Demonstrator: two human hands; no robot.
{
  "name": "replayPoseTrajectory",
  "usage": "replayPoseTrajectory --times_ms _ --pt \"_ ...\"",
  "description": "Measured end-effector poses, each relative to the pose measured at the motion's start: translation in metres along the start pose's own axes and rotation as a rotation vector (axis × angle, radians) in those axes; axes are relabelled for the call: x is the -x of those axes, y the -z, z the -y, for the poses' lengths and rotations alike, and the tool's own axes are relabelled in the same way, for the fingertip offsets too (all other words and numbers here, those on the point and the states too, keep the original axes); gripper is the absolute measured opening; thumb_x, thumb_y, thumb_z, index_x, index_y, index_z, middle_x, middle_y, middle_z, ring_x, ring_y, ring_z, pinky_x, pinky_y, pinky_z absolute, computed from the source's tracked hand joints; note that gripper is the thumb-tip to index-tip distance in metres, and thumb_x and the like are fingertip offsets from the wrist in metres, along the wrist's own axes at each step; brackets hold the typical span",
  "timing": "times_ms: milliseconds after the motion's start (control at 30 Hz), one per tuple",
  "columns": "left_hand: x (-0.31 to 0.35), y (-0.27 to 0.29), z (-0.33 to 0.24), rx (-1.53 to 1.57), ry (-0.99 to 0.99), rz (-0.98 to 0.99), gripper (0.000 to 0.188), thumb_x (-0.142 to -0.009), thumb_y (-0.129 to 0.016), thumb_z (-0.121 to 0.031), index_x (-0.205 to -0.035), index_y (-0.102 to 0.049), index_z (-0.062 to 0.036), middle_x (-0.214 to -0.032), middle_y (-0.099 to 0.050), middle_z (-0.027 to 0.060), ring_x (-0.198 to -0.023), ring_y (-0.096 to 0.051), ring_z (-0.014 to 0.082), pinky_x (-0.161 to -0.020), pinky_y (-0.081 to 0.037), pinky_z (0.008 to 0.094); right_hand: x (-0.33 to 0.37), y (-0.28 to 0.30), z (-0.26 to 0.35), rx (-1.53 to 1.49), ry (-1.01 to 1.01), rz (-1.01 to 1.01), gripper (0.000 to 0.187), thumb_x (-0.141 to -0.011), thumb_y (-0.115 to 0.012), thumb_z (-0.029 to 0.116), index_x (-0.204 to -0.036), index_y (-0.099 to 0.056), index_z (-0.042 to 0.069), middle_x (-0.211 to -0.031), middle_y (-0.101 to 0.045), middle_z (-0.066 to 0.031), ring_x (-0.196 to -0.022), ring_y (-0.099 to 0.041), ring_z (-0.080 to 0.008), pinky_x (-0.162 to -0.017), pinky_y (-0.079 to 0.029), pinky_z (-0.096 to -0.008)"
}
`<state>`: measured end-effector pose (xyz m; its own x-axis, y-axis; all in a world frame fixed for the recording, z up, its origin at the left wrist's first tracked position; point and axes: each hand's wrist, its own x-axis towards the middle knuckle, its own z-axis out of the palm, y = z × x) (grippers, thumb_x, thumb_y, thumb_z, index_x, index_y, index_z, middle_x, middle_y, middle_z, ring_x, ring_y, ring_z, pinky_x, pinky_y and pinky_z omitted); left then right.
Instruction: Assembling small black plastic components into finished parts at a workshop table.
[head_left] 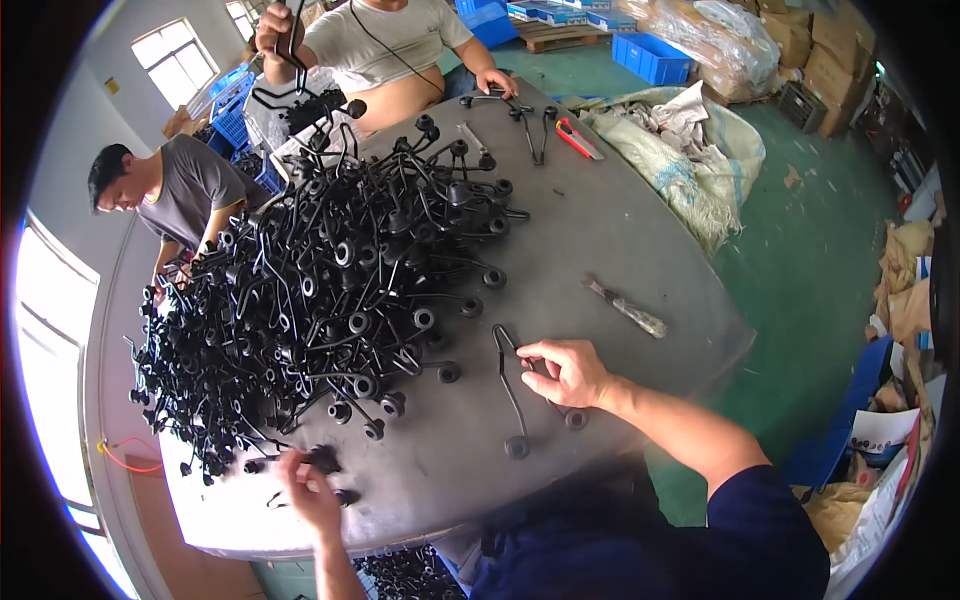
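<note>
My right hand (570, 372) is closed in a pinch on one leg of a bent black wire piece (508, 385), which lies on the grey metal table (630, 375). That piece has a narrow bend at its far end and round black rubber knobs at its two near ends. At the near left table edge, my left hand (312, 495) has curled fingers among a few black knobbed parts (322, 459); what it grips is partly hidden and blurred. A large tangled heap of similar black wire pieces (330, 270) covers the table's left half.
A red utility knife (578, 139) and a plastic-wrapped tool (625, 306) lie on the table. Across it, a co-worker (385, 60) holds black wire pieces; another person (190, 185) bends over at left. A white woven sack (690, 155) and blue crate (650, 58) stand beyond the right edge.
</note>
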<state>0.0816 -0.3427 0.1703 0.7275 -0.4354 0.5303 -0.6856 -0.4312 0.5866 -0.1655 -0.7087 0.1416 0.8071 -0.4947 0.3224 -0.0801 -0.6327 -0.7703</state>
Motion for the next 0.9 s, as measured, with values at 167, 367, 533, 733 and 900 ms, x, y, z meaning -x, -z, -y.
replayPoseTrajectory --times_ms 167,367,533,733,900 --pt "0.055 -0.048 -0.056 0.027 -0.138 0.255 0.024 -0.082 -0.057 0.009 -0.105 -0.062 0.002 -0.108 -0.061 0.0198 -0.099 -0.06 0.0371 -0.088 -0.048 0.0408 0.001 0.002 -0.001 -0.003 0.018 -0.004 0.032 -0.077 -0.075 0.014 -0.107 -0.067 0.006 -0.084 -0.071 -0.0027 -0.053 -0.051 -0.0114 -0.051 -0.045 -0.0266" --pt "0.052 -0.034 -0.077 -0.236 -0.258 0.259 0.033 -0.075 -0.071 -0.008 -0.105 -0.061 0.0019 -0.1 -0.061 0.0183 -0.092 -0.059 0.0376 -0.084 -0.048 0.0444 0.013 0.005 0.003 -0.153 -0.147 0.025 0.04 -0.08 -0.073 0.022 -0.115 -0.063 0.007 -0.086 -0.069 -0.0036 -0.057 -0.058 -0.015 -0.054 -0.05 -0.0303" --pt "0.048 -0.062 -0.103 -0.442 -0.026 0.254 0.056 -0.067 -0.08 -0.02 -0.112 -0.055 0.0005 -0.099 -0.054 0.0187 -0.094 -0.053 0.0381 -0.078 -0.046 0.0472 0.042 -0.012 0.029 -0.023 -0.031 -0.055 0.044 -0.082 -0.07 0.016 -0.12 -0.056 0.001 -0.084 -0.067 -0.0111 -0.067 -0.065 -0.0268 -0.06 -0.053 -0.0371" --pt "0.039 -0.051 -0.095 -0.205 0.018 0.34 0.044 -0.07 -0.077 -0.011 -0.108 -0.058 -0.0025 -0.102 -0.055 0.0144 -0.091 -0.058 0.031 -0.071 -0.05 0.0398 0.051 -0.006 0.036 -0.012 -0.021 0.078 0.045 -0.086 -0.069 0.021 -0.123 -0.054 0.001 -0.089 -0.067 -0.0138 -0.074 -0.067 -0.0294 -0.064 -0.054 -0.0399" --pt "0.017 -0.045 -0.127 0.954 0.507 0.337 0.039 -0.083 -0.066 -0.006 -0.12 -0.057 0.001 -0.117 -0.063 0.0125 -0.099 -0.062 0.0179 -0.086 -0.051 0.0336 0.037 -0.002 0.04 -0.349 -0.129 -0.039 0.036 -0.093 -0.065 0.025 -0.121 -0.058 0.004 -0.093 -0.069 -0.0113 -0.068 -0.063 -0.0217 -0.062 -0.053 -0.0338"
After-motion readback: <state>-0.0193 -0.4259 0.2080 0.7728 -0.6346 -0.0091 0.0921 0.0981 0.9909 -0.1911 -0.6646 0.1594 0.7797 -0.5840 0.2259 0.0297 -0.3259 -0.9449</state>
